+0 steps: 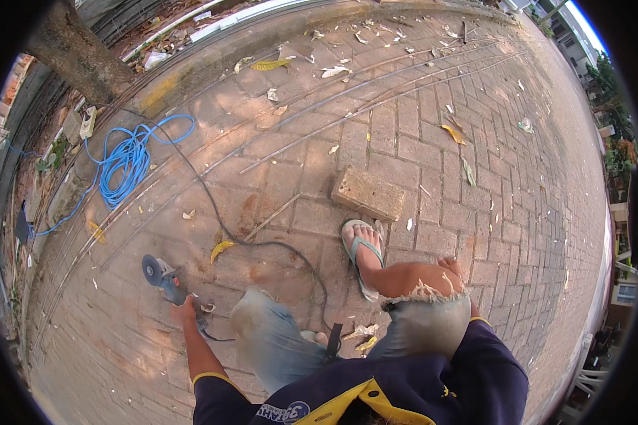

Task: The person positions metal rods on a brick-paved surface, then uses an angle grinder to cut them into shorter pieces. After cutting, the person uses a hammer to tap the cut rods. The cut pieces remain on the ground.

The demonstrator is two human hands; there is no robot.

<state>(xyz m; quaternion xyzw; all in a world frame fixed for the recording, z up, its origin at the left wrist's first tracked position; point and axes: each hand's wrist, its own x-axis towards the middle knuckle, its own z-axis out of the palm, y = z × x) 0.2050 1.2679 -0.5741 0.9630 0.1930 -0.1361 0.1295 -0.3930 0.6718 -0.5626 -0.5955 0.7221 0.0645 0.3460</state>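
A dark grey, elongated angle grinder (167, 285) with a round black disc (150, 269) was gripped in the curled fingers of the nearer left hand (184, 311), its long axis directed forward-left from them, the right hand's (451, 266) finger state being indeterminable.

Shirt (404, 379) is dk. navy, w/ yellow collar (384, 409), on which approx. two round buttons are seen. L. sleeve (218, 398) and R. sleeve (490, 358) both have thin yellow edging at the cuff. On the chest: white print, a round badge (297, 410) and, on the R. side, a small yellow mark (448, 391). Jeans (427, 327) are lt. blue, faded, brownish in parts; near R. knee the edge is frayed w/ pale threads. R. sandal (355, 246) has a grey-green strap, flip-flop type.
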